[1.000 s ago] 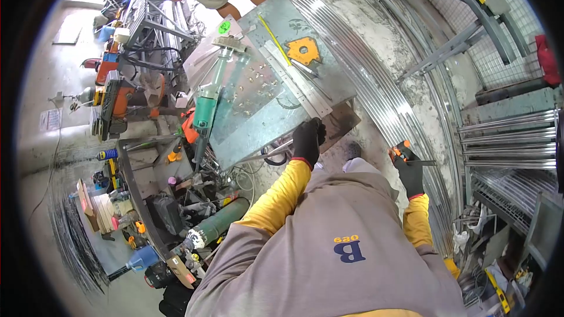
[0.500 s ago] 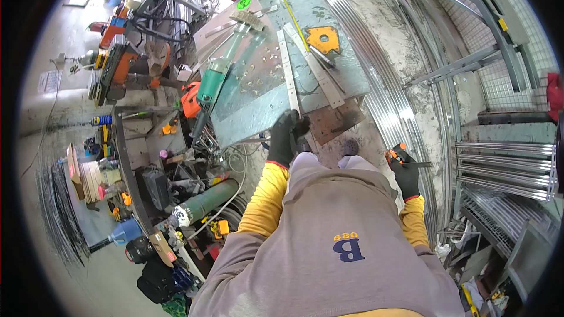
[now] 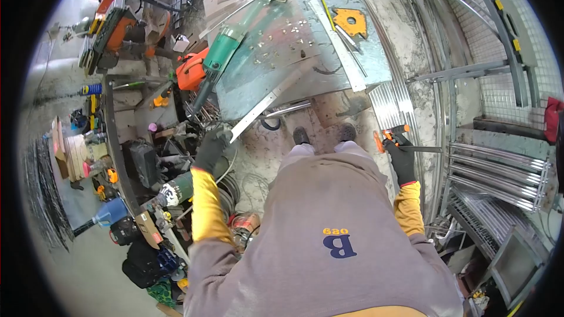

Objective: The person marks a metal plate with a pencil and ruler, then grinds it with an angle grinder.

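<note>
In a dark glove, my left hand (image 3: 212,150) holds the near end of a flat metal strip (image 3: 261,105), which slants up over the near edge of the metal table (image 3: 235,118). My right hand (image 3: 401,158), also gloved, is closed around an orange and black clamp-like tool (image 3: 395,135) at the right, clear of the table. A green angle grinder (image 3: 222,53) lies on the table's left part. Another flat strip (image 3: 341,53) lies beside a yellow measuring tape (image 3: 322,0) and an orange magnetic square (image 3: 351,22).
An orange case (image 3: 191,70) stands left of the table. A green gas cylinder (image 3: 179,189) lies at lower left, near cables. Long metal profiles (image 3: 390,105) run along the right side, with a rack of metal tubes (image 3: 499,170) farther right.
My left hand has moved left and pulled the strip's near end with it, turning the strip aslant. The view has shifted; the person beyond the table is mostly out of frame.
</note>
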Action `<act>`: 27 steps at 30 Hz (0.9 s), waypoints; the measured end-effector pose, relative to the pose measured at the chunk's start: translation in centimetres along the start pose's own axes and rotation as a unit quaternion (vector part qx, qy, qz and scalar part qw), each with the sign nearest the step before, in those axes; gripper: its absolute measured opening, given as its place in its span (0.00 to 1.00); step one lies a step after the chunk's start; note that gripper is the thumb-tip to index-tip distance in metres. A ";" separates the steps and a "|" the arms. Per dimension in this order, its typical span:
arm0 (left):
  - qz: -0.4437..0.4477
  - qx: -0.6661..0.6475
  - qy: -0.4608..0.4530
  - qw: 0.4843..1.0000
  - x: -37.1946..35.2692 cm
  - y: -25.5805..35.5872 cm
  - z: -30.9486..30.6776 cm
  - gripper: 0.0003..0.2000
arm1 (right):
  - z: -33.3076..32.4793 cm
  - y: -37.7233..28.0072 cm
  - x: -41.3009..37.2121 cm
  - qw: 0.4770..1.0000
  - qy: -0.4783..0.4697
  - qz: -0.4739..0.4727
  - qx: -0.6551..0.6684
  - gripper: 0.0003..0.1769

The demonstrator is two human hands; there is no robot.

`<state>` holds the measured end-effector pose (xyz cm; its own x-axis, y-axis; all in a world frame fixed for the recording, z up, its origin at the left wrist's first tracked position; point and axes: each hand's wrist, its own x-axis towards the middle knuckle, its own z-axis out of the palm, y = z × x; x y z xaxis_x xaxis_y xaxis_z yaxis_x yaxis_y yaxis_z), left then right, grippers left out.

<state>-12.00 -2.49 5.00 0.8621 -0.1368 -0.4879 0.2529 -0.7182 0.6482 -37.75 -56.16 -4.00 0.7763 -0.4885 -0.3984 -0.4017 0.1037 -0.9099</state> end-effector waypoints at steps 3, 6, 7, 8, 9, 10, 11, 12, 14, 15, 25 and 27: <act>0.058 0.159 -0.097 0.981 7.7 -7.3 -3.9 0.14 | 3.5 -1.7 0.0 0.999 -0.030 -0.009 0.034 0.14; 0.063 0.217 -0.061 0.972 7.1 0.7 -5.5 0.15 | 7.0 -4.3 -0.8 0.998 -0.060 -0.024 0.018 0.14; 0.065 0.208 -0.061 0.974 8.3 -0.1 -5.3 0.15 | 7.9 -4.7 -0.9 0.998 -0.059 -0.018 0.000 0.14; 0.048 0.245 -0.042 0.967 9.3 -0.9 -5.2 0.17 | 9.0 -5.0 -1.1 0.998 -0.059 -0.011 -0.016 0.15; 0.031 0.282 -0.022 0.959 10.0 -1.7 -5.2 0.19 | 10.1 -5.3 -1.4 0.998 -0.053 -0.024 -0.013 0.16; 0.033 0.276 -0.023 0.960 9.5 -1.0 -5.3 0.19 | 11.3 -5.7 -1.9 0.998 -0.052 -0.026 -0.019 0.16; 0.036 0.263 0.046 0.963 9.0 -0.4 -5.1 0.21 | 12.4 -6.1 -2.3 0.998 -0.039 -0.038 -0.031 0.16; 0.036 0.249 0.113 0.961 8.3 0.1 -4.7 0.23 | 13.0 -6.4 -2.7 0.998 -0.027 -0.048 -0.043 0.16; 0.049 0.207 0.151 0.966 7.7 -0.8 -3.3 0.21 | 14.0 -5.8 -3.2 0.998 -0.028 -0.042 -0.032 0.15; 0.160 0.192 0.238 0.939 7.5 -0.9 -1.8 0.19 | 14.7 -6.4 -3.6 0.999 -0.026 -0.024 -0.039 0.15; 0.444 0.184 0.254 0.839 7.7 5.5 11.5 0.25 | 20.3 -7.2 -2.3 0.997 -0.030 -0.047 0.046 0.10; 0.462 0.226 0.255 0.819 7.8 5.0 11.9 0.28 | 20.3 -7.0 -1.6 0.997 -0.036 -0.066 0.029 0.11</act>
<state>-9.23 -15.28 -2.54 0.6946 -0.5449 0.4697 -0.6995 -0.6642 0.2639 -26.28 -38.54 0.66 0.8541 -0.4382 -0.2801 -0.2668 0.0932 -0.9592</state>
